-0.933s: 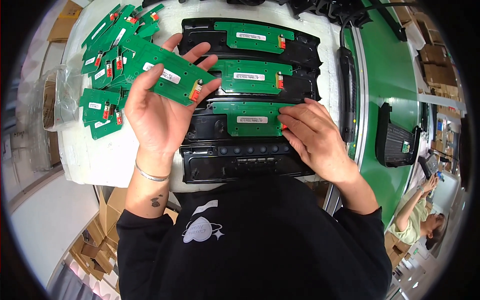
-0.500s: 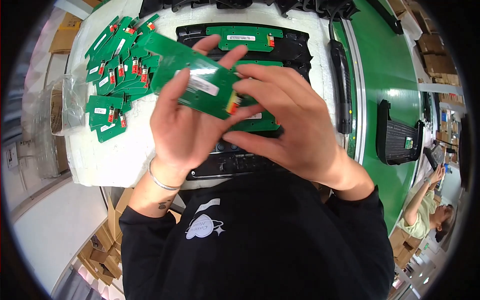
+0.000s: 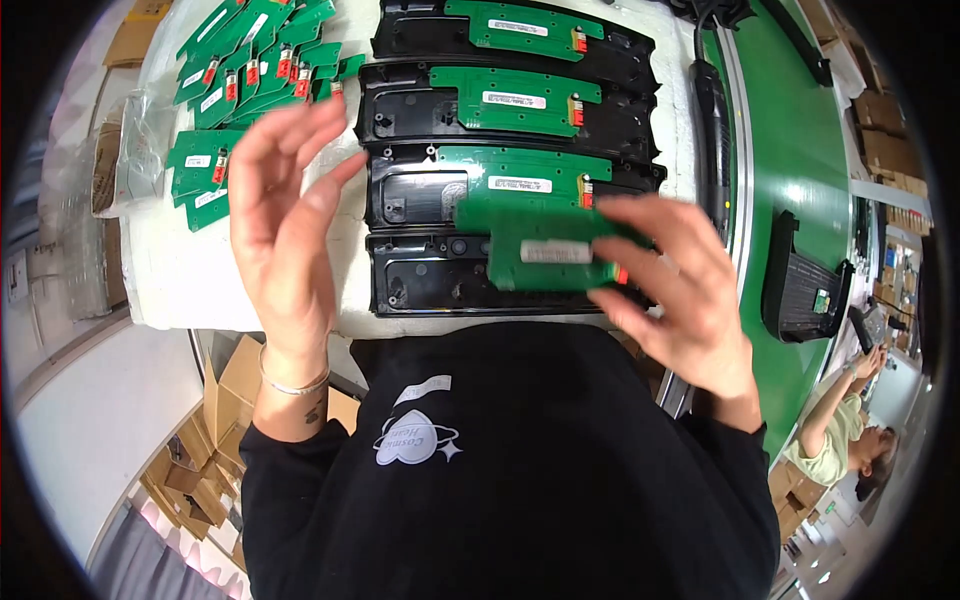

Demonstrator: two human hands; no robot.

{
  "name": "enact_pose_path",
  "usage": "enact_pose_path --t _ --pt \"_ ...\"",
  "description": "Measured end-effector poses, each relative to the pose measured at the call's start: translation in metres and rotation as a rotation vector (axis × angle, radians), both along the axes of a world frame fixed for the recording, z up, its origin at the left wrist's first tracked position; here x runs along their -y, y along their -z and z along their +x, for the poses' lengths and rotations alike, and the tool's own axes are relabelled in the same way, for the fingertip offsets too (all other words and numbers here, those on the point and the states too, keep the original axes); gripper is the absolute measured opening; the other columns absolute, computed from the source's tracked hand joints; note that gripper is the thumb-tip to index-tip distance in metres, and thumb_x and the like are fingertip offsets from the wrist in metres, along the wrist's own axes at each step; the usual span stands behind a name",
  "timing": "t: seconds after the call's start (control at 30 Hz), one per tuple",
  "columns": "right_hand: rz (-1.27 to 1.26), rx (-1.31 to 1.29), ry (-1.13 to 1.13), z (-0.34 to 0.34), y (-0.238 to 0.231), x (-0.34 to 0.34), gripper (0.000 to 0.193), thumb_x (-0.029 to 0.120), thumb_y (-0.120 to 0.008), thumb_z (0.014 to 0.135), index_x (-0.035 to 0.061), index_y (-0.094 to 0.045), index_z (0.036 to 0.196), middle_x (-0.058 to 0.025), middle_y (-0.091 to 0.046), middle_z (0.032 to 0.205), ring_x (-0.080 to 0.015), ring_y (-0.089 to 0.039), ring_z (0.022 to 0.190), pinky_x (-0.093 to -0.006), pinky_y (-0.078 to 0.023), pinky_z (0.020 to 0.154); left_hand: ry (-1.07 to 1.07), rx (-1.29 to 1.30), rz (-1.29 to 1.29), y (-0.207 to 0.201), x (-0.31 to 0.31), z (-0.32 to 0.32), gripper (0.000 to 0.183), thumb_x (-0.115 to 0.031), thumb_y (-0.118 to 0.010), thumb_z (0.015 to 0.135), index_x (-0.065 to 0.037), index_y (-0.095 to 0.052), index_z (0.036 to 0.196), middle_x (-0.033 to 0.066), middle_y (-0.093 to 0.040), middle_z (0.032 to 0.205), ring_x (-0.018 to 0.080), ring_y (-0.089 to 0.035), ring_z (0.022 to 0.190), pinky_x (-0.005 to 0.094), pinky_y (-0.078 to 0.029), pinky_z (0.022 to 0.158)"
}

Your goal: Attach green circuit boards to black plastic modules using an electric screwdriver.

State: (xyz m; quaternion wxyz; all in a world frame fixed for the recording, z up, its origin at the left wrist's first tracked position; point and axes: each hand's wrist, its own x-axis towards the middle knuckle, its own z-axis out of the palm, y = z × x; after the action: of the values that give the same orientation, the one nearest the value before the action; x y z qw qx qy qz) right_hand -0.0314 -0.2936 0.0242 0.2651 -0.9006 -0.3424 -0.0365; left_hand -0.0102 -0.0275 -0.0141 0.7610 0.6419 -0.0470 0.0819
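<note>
My right hand [image 3: 690,290] grips a green circuit board [image 3: 515,268] by its end with the red connector, and the board is a little blurred. It is over the nearest black plastic housing [image 3: 420,290], which lies closest to my body; whether they touch I cannot tell. Beyond it, three more black housings lie in a row, each with a green board [image 3: 515,100] on it, bearing a white label and a red connector. My left hand [image 3: 285,220] is raised at the left of the housings, fingers apart and holding nothing, beside a pile of loose green boards [image 3: 255,85].
A white padded table [image 3: 200,290] lies under everything. On the right a black corded hand tool [image 3: 710,150] rests near a green surface [image 3: 770,130] carrying a black tray-like part [image 3: 805,285]. Clear plastic wrap [image 3: 150,150] stands at the left. Another person [image 3: 850,440] works far right.
The circuit board has left my left hand and is now in my right hand, lower and to the right over the nearest housing. My left hand has moved left. The view has shifted.
</note>
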Motion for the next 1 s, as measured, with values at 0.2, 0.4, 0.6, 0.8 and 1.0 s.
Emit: enact_pose_path --t 0.2,0.4,0.6,0.8,1.0 --pt "-0.126 -0.059 -0.018 -0.022 0.014 -0.012 0.035 0.005 -0.068 0.054 0.0003 -0.058 0.088 -0.0116 -0.054 0.105 -0.0281 -0.051 0.095 -0.038 -0.045 0.077 -0.071 0.297 0.754 0.017 -0.004 -0.026 0.026 0.0 -0.062 0.061 -0.003 -0.058 0.087 0.0132 -0.054 0.108 0.0311 -0.046 0.11 0.039 -0.036 0.093" --pt "-0.039 -0.128 0.025 -0.022 0.025 -0.014 0.035 0.005 -0.069 0.056 0.0004 -0.058 0.089 -0.0114 -0.053 0.106 -0.0281 -0.051 0.095 -0.0373 -0.045 0.077 -0.062 0.361 0.878 0.019 0.01 -0.037 0.023 -0.005 -0.068 0.053 -0.004 -0.059 0.075 0.0129 -0.057 0.101 0.0349 -0.047 0.107 0.041 -0.038 0.089" --pt "0.028 -0.09 0.063 -0.024 0.022 0.0 0.031 0.004 -0.069 0.058 0.0001 -0.059 0.087 -0.0098 -0.055 0.099 -0.0262 -0.053 0.085 -0.0349 -0.046 0.071 0.07 0.492 1.009 0.016 0.021 -0.048 0.026 -0.009 -0.072 0.053 -0.008 -0.061 0.076 0.0084 -0.057 0.1 0.0348 -0.048 0.105 0.0439 -0.039 0.087" --pt "0.008 -0.022 0.057 -0.024 0.042 0.009 0.025 0.002 -0.066 0.062 -0.0002 -0.059 0.086 -0.0089 -0.058 0.09 -0.0252 -0.055 0.079 -0.034 -0.045 0.07 0.224 0.454 1.144 0.028 0.027 -0.041 0.024 -0.015 -0.073 0.059 -0.01 -0.063 0.08 0.0044 -0.058 0.098 0.034 -0.046 0.108 0.0497 -0.032 0.095" --pt "0.023 -0.009 0.032 -0.02 0.041 0.01 0.022 0.003 -0.066 0.063 0.0004 -0.06 0.084 -0.0075 -0.058 0.09 -0.0246 -0.054 0.081 -0.0348 -0.045 0.07 0.25 0.444 1.178 0.025 0.026 -0.04 0.023 -0.015 -0.072 0.06 -0.011 -0.063 0.08 0.0037 -0.058 0.097 0.0323 -0.047 0.108 0.0496 -0.031 0.095"
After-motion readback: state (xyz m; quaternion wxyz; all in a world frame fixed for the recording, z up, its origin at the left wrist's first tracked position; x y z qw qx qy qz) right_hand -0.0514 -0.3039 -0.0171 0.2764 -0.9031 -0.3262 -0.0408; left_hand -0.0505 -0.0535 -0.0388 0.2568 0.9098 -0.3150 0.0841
